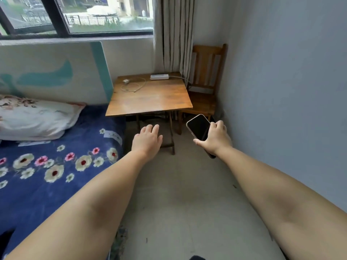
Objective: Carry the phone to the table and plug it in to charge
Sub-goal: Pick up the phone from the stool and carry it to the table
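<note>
My right hand (216,137) grips a black-screened phone (198,127), held tilted above the floor, short of the table's near right corner. My left hand (147,140) is stretched forward, palm down, fingers apart and holding nothing, just below the table's front edge. The small wooden table (155,98) stands ahead under the window. On its far left lies a white charger plug with a coiled cable (132,84). A white power strip (159,76) sits along its far edge, its cord running off to the right.
A bed with a blue floral cover (56,166) and a pillow (35,117) fills the left side. A wooden chair (205,81) stands in the corner right of the table, by a curtain (174,34). A wall (291,91) runs along the right. Pale floor (180,194) lies between.
</note>
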A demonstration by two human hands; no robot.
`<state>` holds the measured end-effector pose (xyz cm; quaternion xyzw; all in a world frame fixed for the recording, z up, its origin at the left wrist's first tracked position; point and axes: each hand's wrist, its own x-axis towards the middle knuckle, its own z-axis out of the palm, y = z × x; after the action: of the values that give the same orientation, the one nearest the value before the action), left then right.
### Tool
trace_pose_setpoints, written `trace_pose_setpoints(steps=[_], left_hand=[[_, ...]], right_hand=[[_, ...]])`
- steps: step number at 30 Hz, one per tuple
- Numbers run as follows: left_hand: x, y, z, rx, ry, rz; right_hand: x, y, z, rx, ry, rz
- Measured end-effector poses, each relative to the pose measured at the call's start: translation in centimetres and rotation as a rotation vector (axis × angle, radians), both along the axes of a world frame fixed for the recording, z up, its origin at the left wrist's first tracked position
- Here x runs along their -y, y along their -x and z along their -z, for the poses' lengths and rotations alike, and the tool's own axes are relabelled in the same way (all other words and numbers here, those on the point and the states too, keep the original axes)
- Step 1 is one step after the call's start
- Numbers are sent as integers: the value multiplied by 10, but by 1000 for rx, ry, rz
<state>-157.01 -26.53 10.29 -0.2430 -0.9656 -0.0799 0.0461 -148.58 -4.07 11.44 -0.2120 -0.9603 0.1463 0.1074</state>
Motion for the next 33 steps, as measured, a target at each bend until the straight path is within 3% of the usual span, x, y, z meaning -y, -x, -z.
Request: trace_pose_setpoints(steps=[6,19,23,33], left_hand=[[-39,154,7,-26,-21,40],[-45,447,20,44,-38,-206],[-47,545,32,43,-37,-186],[-78,738,66,185,-49,-124]], right_hand=[[-34,159,2,-3,-20,-17],[-67,485,7,59,-67,-156],[-67,578,26,90,-56,-131],[-90,744,66,246,27,-10]])
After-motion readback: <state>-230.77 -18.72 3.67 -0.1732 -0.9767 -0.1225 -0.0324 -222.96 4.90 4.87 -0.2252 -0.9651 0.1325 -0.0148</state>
